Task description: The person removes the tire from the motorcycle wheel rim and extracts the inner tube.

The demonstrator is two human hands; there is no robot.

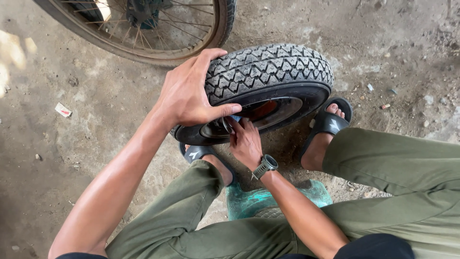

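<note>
Black rubber, deeply treaded: the small tyre (268,72) stood tilted on the concrete floor (96,120) between two sandalled feet; the left hand (189,93) clamped its top edge, thumb over the sidewall; the right hand (245,141) (watch-strapped) pressed fingers inside its rim, grip unclear; a spoked wheel (143,29) stood just beyond the tyre.

A small black tyre (268,72) with deep block tread stood tilted on the dusty concrete floor (96,110), still fitted on its dark wheel rim (268,112). A red hub showed inside the rim, partly hidden from view.
</note>
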